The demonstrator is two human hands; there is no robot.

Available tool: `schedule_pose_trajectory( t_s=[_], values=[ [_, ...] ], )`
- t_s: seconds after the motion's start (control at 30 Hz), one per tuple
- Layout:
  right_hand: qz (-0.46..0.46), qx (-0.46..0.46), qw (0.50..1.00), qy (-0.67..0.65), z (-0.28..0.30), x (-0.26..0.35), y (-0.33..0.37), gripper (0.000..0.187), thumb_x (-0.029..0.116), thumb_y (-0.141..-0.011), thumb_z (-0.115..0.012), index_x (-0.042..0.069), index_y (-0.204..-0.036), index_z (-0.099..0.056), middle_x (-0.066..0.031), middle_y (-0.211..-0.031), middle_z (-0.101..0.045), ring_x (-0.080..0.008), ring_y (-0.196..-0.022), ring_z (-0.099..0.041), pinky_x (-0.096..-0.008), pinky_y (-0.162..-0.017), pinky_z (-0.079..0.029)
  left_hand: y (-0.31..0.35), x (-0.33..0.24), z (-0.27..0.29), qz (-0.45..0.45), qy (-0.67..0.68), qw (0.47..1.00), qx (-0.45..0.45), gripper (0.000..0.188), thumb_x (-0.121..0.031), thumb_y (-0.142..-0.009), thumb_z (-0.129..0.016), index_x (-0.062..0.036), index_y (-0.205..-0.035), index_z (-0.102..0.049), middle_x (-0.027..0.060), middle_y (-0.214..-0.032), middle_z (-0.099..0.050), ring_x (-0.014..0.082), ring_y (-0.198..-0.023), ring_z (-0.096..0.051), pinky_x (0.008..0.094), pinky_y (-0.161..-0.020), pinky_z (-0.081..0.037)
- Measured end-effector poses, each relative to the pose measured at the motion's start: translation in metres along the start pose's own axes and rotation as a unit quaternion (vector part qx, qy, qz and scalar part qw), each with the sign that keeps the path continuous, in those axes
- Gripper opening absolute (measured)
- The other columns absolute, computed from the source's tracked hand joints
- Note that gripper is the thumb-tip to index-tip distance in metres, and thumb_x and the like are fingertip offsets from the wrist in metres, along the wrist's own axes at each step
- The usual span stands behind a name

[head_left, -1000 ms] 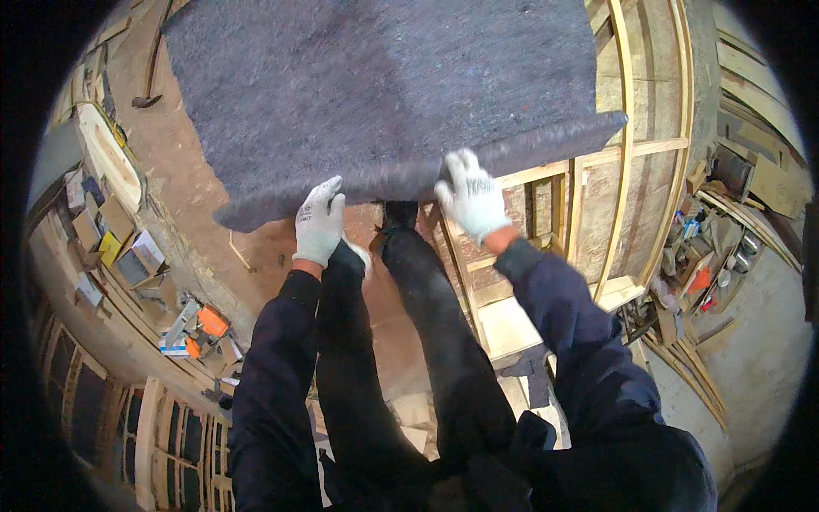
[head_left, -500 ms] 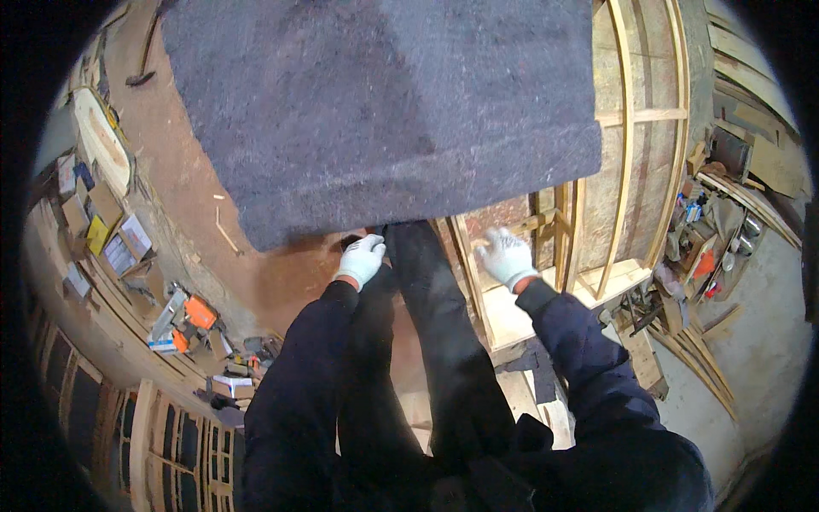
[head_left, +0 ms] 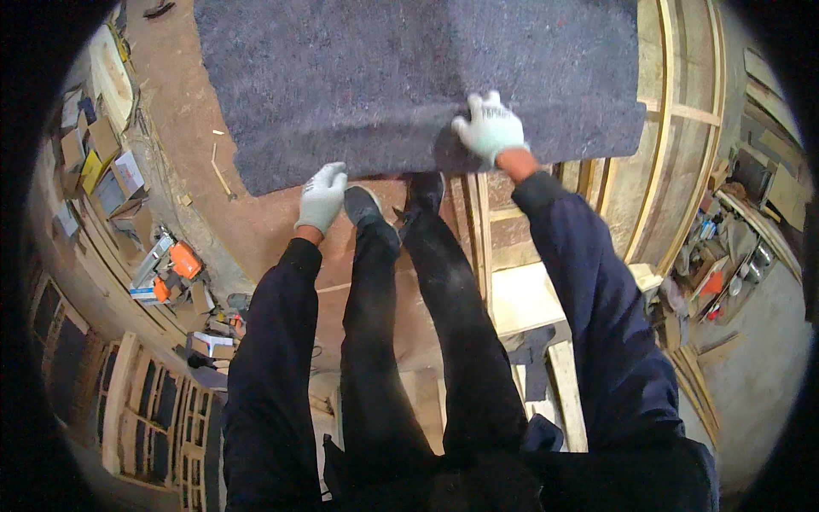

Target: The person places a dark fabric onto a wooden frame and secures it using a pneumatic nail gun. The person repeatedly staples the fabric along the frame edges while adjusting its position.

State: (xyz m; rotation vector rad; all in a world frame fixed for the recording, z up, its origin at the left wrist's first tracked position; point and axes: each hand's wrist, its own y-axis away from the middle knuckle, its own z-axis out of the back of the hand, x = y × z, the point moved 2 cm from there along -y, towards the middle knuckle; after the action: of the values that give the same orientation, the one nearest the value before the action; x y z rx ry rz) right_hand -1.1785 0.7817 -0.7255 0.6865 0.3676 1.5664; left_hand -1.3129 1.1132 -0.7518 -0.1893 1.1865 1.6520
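A large dark grey felt sheet (head_left: 341,81) lies over a wooden frame and hangs past it on the left. My left hand (head_left: 322,200), in a white glove, is at the sheet's near edge, its fingers closed on the border. In the same kind of glove, my right hand (head_left: 492,130) lies on top of the felt with fingers spread, just in from that edge. Both forearms are in dark sleeves. The toes of my shoes (head_left: 364,201) are close to the sheet's near border.
Wooden slats of the frame (head_left: 670,128) show at the right of the felt. Boards (head_left: 533,299) lie by my right leg. Cardboard boxes (head_left: 104,141) and an orange tool (head_left: 184,259) are along the left. Mixed tools and scraps (head_left: 717,256) lie at the right. A hammer-like tool was visible at the upper left.
My right hand has moved up from the wooden frame onto the felt. My left hand has shifted left along the edge. The view has moved, with the felt now higher in it.
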Motion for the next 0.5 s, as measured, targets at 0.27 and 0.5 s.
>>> schedule_pose_trajectory(
  t_s=[0.27,0.5],
  values=[
    [0.071,0.016,0.995,-0.075,-0.011,0.007,0.202,0.039,0.033,-0.088,-0.066,0.008,-0.118,-0.058,-0.0197,-0.12,-0.055,-0.0392,-0.091,-0.066,-0.0492,-0.078,-0.055,0.01,-0.063,-0.017,-0.031,-0.031,0.994,-0.104,0.027,-0.018,-0.097,-0.062,-0.0035,-0.118,-0.07,0.0161,-0.116,-0.072,0.0312,-0.108,-0.069,0.0377,-0.094,-0.053],
    [0.116,-0.017,0.993,-0.028,-0.049,-0.014,0.204,0.033,0.036,-0.09,-0.06,0.007,-0.104,-0.061,-0.0151,-0.094,-0.064,-0.0347,-0.088,-0.066,-0.0481,-0.077,-0.054,0.053,-0.014,-0.117,0.062,-0.097,0.988,0.099,0.037,-0.031,-0.096,-0.056,-0.0095,-0.124,-0.068,0.0163,-0.126,-0.067,0.0368,-0.119,-0.062,0.0446,-0.102,-0.048]
  ],
)
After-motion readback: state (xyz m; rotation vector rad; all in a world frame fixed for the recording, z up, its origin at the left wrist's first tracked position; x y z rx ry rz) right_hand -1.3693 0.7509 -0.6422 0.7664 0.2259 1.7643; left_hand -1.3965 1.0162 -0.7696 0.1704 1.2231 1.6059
